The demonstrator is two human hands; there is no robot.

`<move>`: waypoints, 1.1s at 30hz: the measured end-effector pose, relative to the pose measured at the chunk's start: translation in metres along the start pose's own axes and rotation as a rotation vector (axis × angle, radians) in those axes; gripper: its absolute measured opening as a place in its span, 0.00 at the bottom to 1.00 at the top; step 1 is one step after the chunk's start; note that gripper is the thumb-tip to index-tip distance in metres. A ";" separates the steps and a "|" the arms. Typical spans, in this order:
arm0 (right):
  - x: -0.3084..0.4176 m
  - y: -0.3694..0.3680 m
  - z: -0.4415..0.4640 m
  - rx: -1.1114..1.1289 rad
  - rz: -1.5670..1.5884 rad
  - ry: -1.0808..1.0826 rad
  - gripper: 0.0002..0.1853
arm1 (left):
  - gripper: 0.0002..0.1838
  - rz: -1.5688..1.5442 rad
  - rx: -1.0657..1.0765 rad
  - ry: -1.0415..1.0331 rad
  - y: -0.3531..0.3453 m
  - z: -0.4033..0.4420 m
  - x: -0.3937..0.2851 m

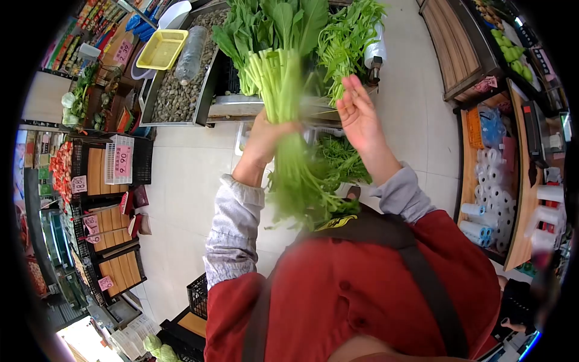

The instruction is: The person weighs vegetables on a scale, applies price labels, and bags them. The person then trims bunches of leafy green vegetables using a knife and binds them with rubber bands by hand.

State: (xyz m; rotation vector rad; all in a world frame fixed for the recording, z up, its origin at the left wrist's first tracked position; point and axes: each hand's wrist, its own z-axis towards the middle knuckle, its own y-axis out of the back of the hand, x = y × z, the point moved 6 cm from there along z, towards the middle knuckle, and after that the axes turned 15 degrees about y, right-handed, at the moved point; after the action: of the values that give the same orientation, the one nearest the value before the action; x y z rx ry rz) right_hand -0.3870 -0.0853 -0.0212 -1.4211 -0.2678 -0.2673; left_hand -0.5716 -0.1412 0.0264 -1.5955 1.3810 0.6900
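My left hand (265, 140) is wrapped round the pale stems of a bunch of leafy greens (295, 172). The bunch hangs in front of me, its leafy lower part blurred by motion. To its right, my right hand (360, 117) is raised with its fingers stretched out, touching nothing that I can make out. Behind the bunch, broad-leaved greens (295, 24) with light stems lie on the stand. Thin-leaved greens (347, 45) lie just beyond my right fingertips. More feathery greens (341, 158) show low down, behind the held bunch.
A metal tray of shellfish (172, 99) stands at the upper left, with a yellow basket (161, 49) and a plastic bottle (192, 55). Plastic rolls (494, 187) fill a right-hand shelf. Black crates (142, 160) line the left. A person's hand (512, 326) shows at the lower right.
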 end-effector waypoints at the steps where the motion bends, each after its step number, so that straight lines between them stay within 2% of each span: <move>1: -0.008 0.009 0.002 -0.080 -0.122 -0.011 0.22 | 0.20 0.032 -0.071 -0.004 -0.003 -0.003 -0.003; 3: -0.021 0.006 0.000 -0.187 -0.385 -0.051 0.24 | 0.20 0.107 -0.115 -0.077 -0.009 -0.004 -0.004; 4: -0.024 0.000 -0.002 -0.189 -0.381 -0.043 0.24 | 0.20 0.171 -0.167 -0.153 -0.010 -0.005 -0.007; 6: -0.034 -0.019 -0.008 0.014 -0.544 -0.150 0.24 | 0.21 0.174 -0.157 -0.194 -0.013 -0.005 -0.010; 7: -0.030 -0.032 -0.014 0.158 -0.570 -0.135 0.24 | 0.21 0.186 -0.160 -0.231 -0.013 -0.007 -0.012; 8: -0.027 -0.038 -0.013 0.153 -0.568 -0.132 0.24 | 0.22 0.197 -0.160 -0.268 -0.013 -0.008 -0.015; 10: -0.026 -0.051 -0.015 0.334 -0.680 -0.195 0.25 | 0.23 0.275 -0.068 -0.283 -0.011 -0.007 -0.011; 11: -0.026 -0.047 -0.009 0.367 -0.657 -0.338 0.26 | 0.24 0.342 0.023 -0.242 -0.018 -0.007 -0.006; 12: -0.021 -0.053 -0.006 0.435 -0.623 -0.304 0.37 | 0.24 0.408 0.113 -0.201 -0.023 -0.008 -0.001; 15: 0.009 -0.068 0.005 0.416 -0.638 -0.258 0.38 | 0.26 0.479 0.146 -0.174 -0.021 -0.009 0.001; 17: 0.020 -0.076 0.006 0.552 -0.564 -0.271 0.40 | 0.27 0.519 0.132 -0.158 -0.017 -0.007 0.003; 18: 0.023 -0.078 0.004 0.549 -0.567 -0.268 0.40 | 0.27 0.519 0.137 -0.158 -0.018 -0.006 0.007; 21: 0.027 -0.085 -0.003 0.634 -0.712 -0.205 0.45 | 0.30 0.527 0.075 -0.155 -0.018 -0.003 0.011; 26: 0.032 -0.070 0.009 0.582 -0.794 -0.154 0.48 | 0.29 0.625 0.039 -0.161 -0.034 -0.004 0.009; 28: 0.039 -0.061 0.021 0.504 -0.769 -0.092 0.49 | 0.29 0.681 0.068 -0.161 -0.045 -0.007 0.004; 29: 0.042 -0.063 0.023 0.480 -0.642 -0.141 0.47 | 0.29 0.678 0.071 -0.165 -0.049 -0.008 0.003; 30: 0.047 -0.064 0.023 0.483 -0.647 -0.140 0.47 | 0.29 0.664 0.103 -0.154 -0.055 -0.009 0.002; 32: 0.055 -0.074 0.021 0.663 -0.862 -0.049 0.48 | 0.29 0.646 0.135 -0.146 -0.061 -0.008 0.000; 33: 0.061 -0.080 0.020 0.723 -0.896 -0.090 0.50 | 0.29 0.687 0.120 -0.136 -0.062 -0.007 0.000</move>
State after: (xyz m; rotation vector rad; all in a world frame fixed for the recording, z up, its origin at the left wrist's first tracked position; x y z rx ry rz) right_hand -0.3569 -0.0773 0.0765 -0.5239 -0.9709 -0.7483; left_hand -0.5129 -0.1482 0.0460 -0.9406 1.8368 1.0649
